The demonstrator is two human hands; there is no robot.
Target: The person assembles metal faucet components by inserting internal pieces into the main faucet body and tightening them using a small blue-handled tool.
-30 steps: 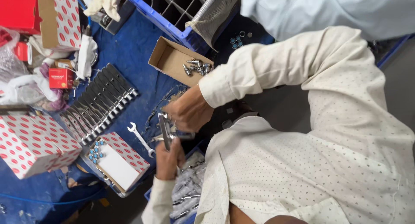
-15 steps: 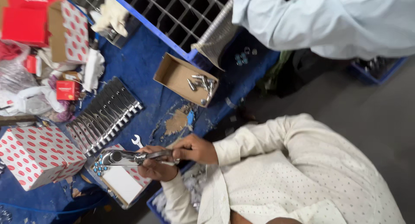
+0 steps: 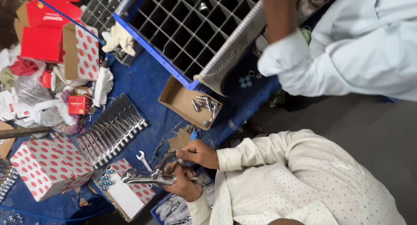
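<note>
My left hand (image 3: 184, 186) is shut on a shiny chrome hand tool (image 3: 145, 178) that points left over a red-dotted white box (image 3: 126, 194). Just above it, my right hand (image 3: 197, 153) pinches a thin curved metal part (image 3: 167, 157) that rises from the tool. Both sleeves are white with small dots. A small open-ended spanner (image 3: 143, 160) lies on the blue table cover (image 3: 143, 84) just left of my hands. I cannot see the tool's jaws clearly.
A row of spanners in a grey holder (image 3: 110, 129) lies to the left. An open cardboard tray of metal fittings (image 3: 176, 101) sits above my hands. A blue divided crate (image 3: 191, 29) stands at the back. Another person's arm in a white sleeve (image 3: 282, 55) reaches over it. Red and dotted boxes (image 3: 50, 166) crowd the left.
The view has shifted and closed in. My hands stay together on the chrome tool, which now points left over the dotted box. The other person's arm now reaches over the crate.
</note>
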